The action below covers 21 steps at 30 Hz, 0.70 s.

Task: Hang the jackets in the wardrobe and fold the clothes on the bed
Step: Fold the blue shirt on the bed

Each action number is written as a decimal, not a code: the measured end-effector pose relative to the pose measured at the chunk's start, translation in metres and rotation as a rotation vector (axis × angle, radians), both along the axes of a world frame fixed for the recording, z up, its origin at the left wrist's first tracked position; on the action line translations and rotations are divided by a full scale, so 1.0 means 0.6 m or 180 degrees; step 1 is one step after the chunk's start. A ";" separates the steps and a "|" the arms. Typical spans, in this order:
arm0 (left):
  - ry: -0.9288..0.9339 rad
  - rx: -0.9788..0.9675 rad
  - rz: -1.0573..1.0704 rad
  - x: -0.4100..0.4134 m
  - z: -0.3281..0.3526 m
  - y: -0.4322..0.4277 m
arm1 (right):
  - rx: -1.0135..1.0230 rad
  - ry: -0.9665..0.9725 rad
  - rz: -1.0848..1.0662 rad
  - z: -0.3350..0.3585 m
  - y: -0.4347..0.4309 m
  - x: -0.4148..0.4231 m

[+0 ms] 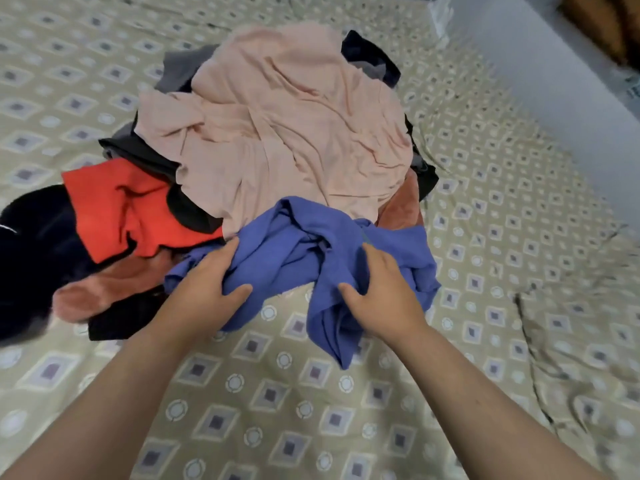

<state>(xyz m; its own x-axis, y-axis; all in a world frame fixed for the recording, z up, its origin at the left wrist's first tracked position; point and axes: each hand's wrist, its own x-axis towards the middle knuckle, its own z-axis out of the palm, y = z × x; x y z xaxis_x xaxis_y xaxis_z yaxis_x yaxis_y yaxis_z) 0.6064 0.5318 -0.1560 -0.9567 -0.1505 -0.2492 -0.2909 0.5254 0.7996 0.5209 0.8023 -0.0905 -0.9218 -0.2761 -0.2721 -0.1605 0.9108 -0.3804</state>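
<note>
- Now, far left: red garment (117, 209) and dark clothes (34, 237) tangled beside the peach garment (277, 126), liable to drag along.
- Left hand (207, 282), fingers curled, gripping blue garment (311, 244) on the bed (277, 393), just near of the peach one.
- Right hand (377, 292) bunching the same cloth, thumb pinching; could topple everything if yanked.

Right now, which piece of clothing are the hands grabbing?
The blue garment, nearest the person: left hand and right hand grip it; the pink garment lies untouched.
</note>
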 end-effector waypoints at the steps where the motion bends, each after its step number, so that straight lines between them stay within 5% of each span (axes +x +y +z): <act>1: 0.0106 -0.0210 0.0040 0.000 -0.009 0.001 | 0.0082 0.0059 0.0062 -0.013 0.006 -0.005; 8: 0.0402 -0.0940 0.0630 0.004 0.001 0.019 | 0.0399 0.0263 0.0611 -0.066 0.020 -0.012; 21: 0.1022 -0.1200 0.1521 0.278 0.076 0.092 | -0.0960 0.0847 0.0335 -0.039 0.184 0.121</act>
